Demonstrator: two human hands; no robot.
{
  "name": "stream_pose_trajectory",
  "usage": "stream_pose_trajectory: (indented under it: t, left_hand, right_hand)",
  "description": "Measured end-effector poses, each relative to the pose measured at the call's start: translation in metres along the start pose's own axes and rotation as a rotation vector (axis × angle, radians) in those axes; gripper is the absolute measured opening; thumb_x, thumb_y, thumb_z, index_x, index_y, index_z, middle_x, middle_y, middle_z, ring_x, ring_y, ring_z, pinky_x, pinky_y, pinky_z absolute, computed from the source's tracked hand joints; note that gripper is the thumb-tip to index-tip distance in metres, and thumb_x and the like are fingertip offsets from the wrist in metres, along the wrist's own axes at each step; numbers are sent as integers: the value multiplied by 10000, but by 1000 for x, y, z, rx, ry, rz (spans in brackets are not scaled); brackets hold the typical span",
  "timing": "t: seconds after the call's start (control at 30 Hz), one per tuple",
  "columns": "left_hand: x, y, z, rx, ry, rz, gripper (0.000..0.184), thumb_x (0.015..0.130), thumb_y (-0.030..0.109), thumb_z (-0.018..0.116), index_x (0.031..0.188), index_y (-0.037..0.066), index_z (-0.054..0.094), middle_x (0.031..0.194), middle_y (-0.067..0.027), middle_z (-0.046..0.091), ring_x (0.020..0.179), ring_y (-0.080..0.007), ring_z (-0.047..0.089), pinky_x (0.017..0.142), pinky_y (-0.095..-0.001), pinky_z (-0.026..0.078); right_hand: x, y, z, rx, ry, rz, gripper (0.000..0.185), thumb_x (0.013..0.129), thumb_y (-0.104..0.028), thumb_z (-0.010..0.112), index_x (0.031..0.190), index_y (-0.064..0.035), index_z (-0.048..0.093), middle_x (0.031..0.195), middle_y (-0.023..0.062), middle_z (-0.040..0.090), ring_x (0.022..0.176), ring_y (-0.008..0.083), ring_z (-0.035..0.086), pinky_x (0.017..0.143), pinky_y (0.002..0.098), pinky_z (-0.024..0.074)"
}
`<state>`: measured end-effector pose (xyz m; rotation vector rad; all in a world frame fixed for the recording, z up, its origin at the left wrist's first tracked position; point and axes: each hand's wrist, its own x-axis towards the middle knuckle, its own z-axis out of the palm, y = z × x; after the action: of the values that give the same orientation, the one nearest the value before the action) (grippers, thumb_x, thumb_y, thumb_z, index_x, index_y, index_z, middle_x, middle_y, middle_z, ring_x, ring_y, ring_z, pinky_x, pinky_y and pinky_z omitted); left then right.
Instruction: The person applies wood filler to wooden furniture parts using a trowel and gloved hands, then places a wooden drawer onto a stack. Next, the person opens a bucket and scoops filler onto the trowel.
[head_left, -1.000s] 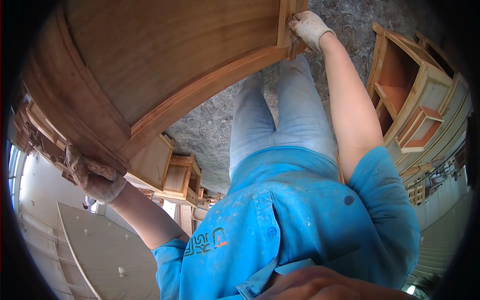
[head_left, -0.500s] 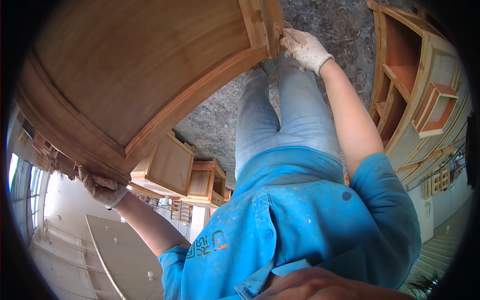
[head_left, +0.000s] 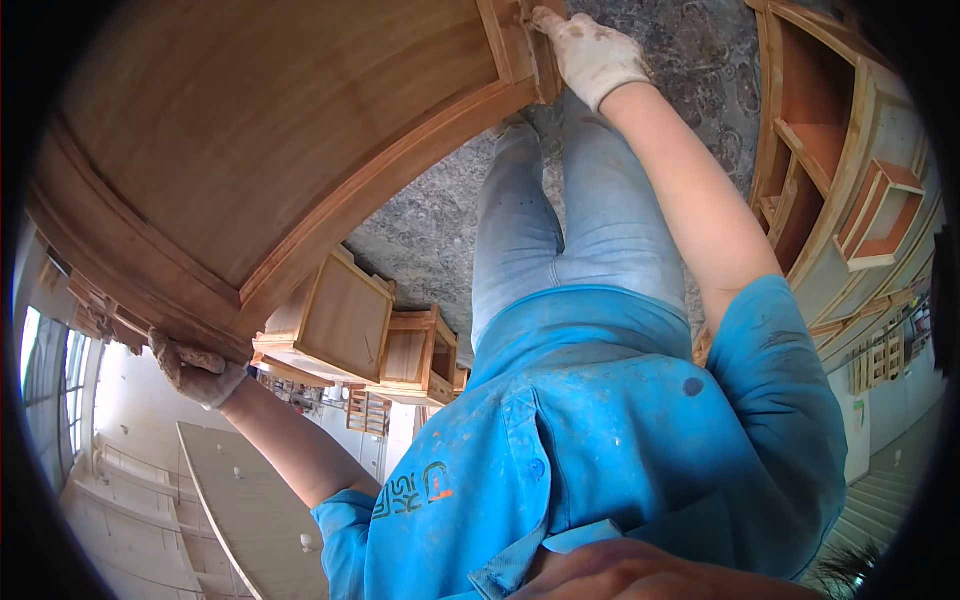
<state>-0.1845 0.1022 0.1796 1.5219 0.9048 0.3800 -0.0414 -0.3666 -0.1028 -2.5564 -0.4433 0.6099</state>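
Though its top is cut off, a brown, grained wooden panel with a raised frame (head_left: 290, 130) fills the upper left. The right hand (head_left: 592, 55), in a stained white fabric glove (head_left: 615, 68), touches its end edge; the left hand (head_left: 195, 372), similarly gloved, curls half-closed at the lower corner. Contact is partly hidden, so I cannot tell whether either grip closes on wood.

a large brown wooden panel (head_left: 300, 120) fills the far left of the scene and runs past the edge of view. its smooth, faintly streaked field sits inside a thicker frame (head_left: 130, 250), whose curved-looking near rail (head_left: 390, 172) slants from near left to far right.
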Motion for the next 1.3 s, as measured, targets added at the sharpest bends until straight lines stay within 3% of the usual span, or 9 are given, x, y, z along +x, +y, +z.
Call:
stream_pose_trajectory:
  t: [0.07,0.13,0.33,0.4,0.57,0.73,0.9,1.07,1.3]
  left_hand:
    - [-1,0,3,0,1,-5,427,834,216,625,1246,124,557,1130,-35,512,1062,-197,453,1024,-384,344]
    - [-2,1,8,-3,-1,-6,417,838,216,621,1241,124,561,1101,-29,510,1033,-189,451,1010,-376,349]
    - [-4,0,19,-15,-12,-10,389,849,216,610,1226,126,573,1014,-12,503,948,-167,446,968,-353,366]
    - [-5,1,22,-16,-19,-7,380,853,217,606,1221,127,577,985,-7,501,920,-159,444,955,-345,372]
    - [-7,2,32,-6,-40,-2,358,862,217,596,1209,128,587,912,7,496,849,-140,440,920,-325,387]
    - [-12,5,41,24,-65,4,337,871,217,587,1196,129,597,839,22,490,778,-122,435,885,-306,401]
    - [-13,8,49,50,-102,1,318,880,217,577,1184,131,608,767,36,484,707,-103,430,851,-286,415]
    - [-14,10,53,61,-126,-8,300,889,218,567,1172,132,618,694,50,479,636,-84,426,816,-267,429]
    - [-20,12,59,68,-142,-21,277,902,218,554,1154,134,632,593,69,471,537,-58,419,767,-239,450]
  right_hand:
    - [0,-24,-25,-255,-401,211,385,941,-264,435,1300,-165,532,1126,56,651,920,291,654,751,411,532]
    - [-27,5,6,-207,-251,-2,388,958,-268,412,1330,-190,494,1160,57,638,963,269,645,806,401,522]
    - [-117,31,47,40,-199,99,445,948,-208,444,1390,-162,429,1272,36,600,1045,257,616,881,378,495]
    - [-141,37,71,133,-59,42,308,892,-160,491,1174,-119,610,1330,9,551,1028,188,588,853,298,491]
    - [-140,49,107,2,353,-207,305,868,-158,527,1149,-121,638,1336,15,551,999,207,588,825,291,492]
    - [-109,39,136,346,389,206,329,816,-177,577,1135,-172,657,1223,20,611,896,236,583,787,325,494]
    - [-108,10,128,225,197,446,353,838,-166,575,1178,-205,663,1097,53,655,863,268,596,754,347,501]
    - [-118,45,143,191,359,358,346,836,-173,578,1164,-237,669,1003,73,633,822,268,595,708,357,506]
    - [-107,19,121,279,273,363,340,839,-184,583,1161,-243,670,985,59,620,797,257,592,714,346,505]
